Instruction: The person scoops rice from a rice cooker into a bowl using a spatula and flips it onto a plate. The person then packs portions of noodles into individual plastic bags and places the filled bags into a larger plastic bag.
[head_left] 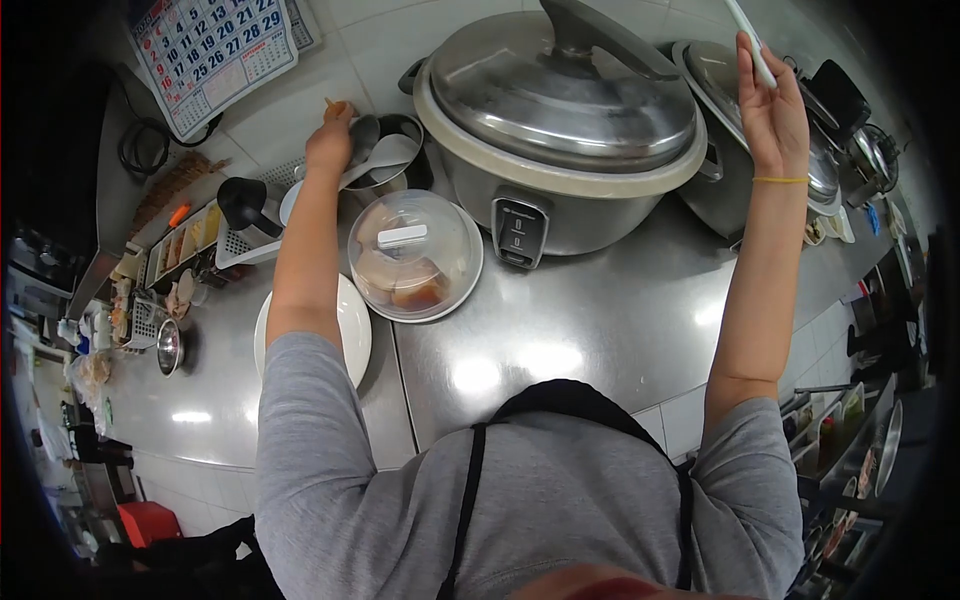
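Observation:
My left hand (332, 140) is closed beside a metal pot (411, 128) that holds a white scoop (388, 154). A dark rounded metal utensil (363, 138) is right by its fingers; what the fingers grip is hidden. High at the right, my right hand (774, 110) is closed on a white utensil with a slim handle (752, 42), whose upper end leaves the view. Between my arms stands a large rice cooker (590, 205), its metal lid (560, 95) on. A clear plastic cover (385, 215) sits over food on a white plate (465, 285).
Another white plate (355, 330) lies under my left forearm. A second large lidded cooker (700, 75) stands behind my right arm. Condiment containers (185, 240), a white basket (240, 250) and a steel bowl (170, 347) are at the left. A calendar (215, 55) hangs on the wall.

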